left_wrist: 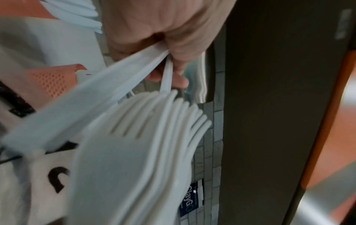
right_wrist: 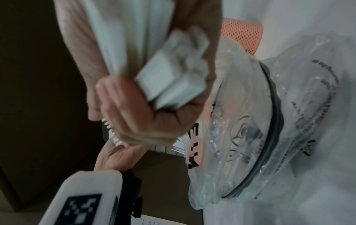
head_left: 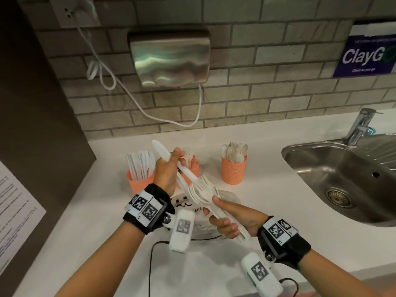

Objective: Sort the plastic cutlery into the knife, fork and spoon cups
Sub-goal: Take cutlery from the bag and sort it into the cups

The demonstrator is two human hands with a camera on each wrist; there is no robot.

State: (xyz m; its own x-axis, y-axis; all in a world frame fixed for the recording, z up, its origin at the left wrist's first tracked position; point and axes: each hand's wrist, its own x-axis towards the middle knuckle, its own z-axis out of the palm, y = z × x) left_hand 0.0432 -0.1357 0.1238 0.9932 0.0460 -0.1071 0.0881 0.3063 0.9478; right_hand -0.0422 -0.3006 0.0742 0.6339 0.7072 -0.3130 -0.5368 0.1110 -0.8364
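Observation:
My left hand [head_left: 171, 162] grips white plastic knives [head_left: 163, 153], one blade pointing up and left above the counter; in the left wrist view the hand [left_wrist: 173, 50] pinches the knife handles [left_wrist: 115, 91]. My right hand [head_left: 225, 221] is closed round the handles of a bundle of white forks [head_left: 203, 192], tines up beside the knives; the right wrist view shows the fist [right_wrist: 142, 115] round the handle ends [right_wrist: 171, 79]. Three orange mesh cups stand behind: the knife cup [head_left: 139, 181] at left, the fork cup [head_left: 194, 167] partly hidden by my left hand, the spoon cup [head_left: 234, 169] at right.
A crumpled clear plastic bag [head_left: 205, 229] lies on the white counter under my hands, also plain in the right wrist view as the bag [right_wrist: 269, 121]. A steel sink [head_left: 288, 156] with a tap [head_left: 360, 127] is at right. A dark panel [head_left: 32, 103] bounds the left; a black cable [head_left: 151, 264] runs near the front edge.

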